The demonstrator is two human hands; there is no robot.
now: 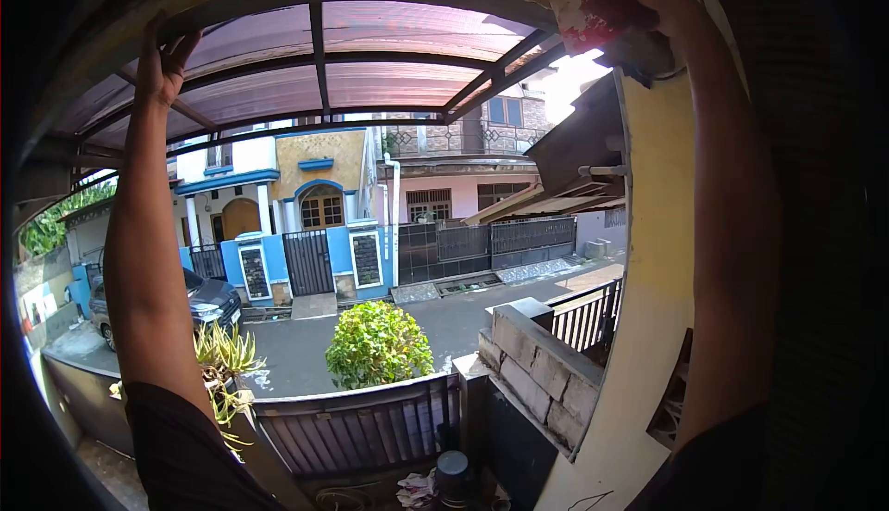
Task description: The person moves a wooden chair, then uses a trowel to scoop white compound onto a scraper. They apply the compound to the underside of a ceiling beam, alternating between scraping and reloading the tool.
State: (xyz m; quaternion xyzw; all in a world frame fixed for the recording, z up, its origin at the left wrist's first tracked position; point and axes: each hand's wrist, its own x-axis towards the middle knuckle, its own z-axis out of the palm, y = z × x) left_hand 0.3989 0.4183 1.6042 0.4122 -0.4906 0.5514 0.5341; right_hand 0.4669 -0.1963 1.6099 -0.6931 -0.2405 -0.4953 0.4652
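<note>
Both of my arms reach up overhead. My left hand (pixel 165 71) is raised to the dark lower edge of an overhead beam (pixel 250 13) at the upper left, its fingers apart and resting against it. At the upper right, my right hand (pixel 653 0) grips a red and white cloth (pixel 593 9). That cloth is pressed against the beam's right end, close to the wall, and my fingers are partly hidden behind it.
A dark-framed canopy (pixel 394 81) with translucent panels spans the area ahead. On the right stands a yellow wall (pixel 653 196). Below are a metal gate (pixel 361 432), a block wall (pixel 537 367), a black bucket (pixel 452 479) and a potted plant (pixel 222 354). A bush (pixel 378 344) grows beyond the gate.
</note>
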